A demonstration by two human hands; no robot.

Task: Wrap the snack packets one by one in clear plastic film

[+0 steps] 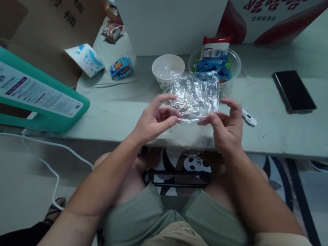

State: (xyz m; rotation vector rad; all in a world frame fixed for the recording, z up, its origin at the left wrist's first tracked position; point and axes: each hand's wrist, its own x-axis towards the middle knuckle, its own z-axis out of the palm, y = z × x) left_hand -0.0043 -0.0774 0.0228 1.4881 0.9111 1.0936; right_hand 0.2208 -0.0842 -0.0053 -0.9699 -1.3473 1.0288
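Observation:
A crinkled sheet of clear plastic film (pixel 196 97) is stretched between my two hands above the table's front part. My left hand (pixel 161 116) pinches its lower left edge between thumb and fingers. On the other side, my right hand (pixel 222 124) grips the lower right edge, index finger raised. Just behind the film stand a white paper cup (pixel 167 65) and a clear plastic bowl (pixel 236 64) holding several snack packets (pixel 213 57). The film hides part of the cup and bowl. A white utility knife (pixel 248 118) lies right of my right hand.
A black phone (pixel 295 92) lies at the right. To the left are a green bottle (pixel 75 111), a cardboard box (pixel 45 10), a patterned paper piece (pixel 84 59) and a blue packet (pixel 121 68). White boxes (pixel 172 15) stand behind. A white cable (pixel 61 145) hangs at lower left.

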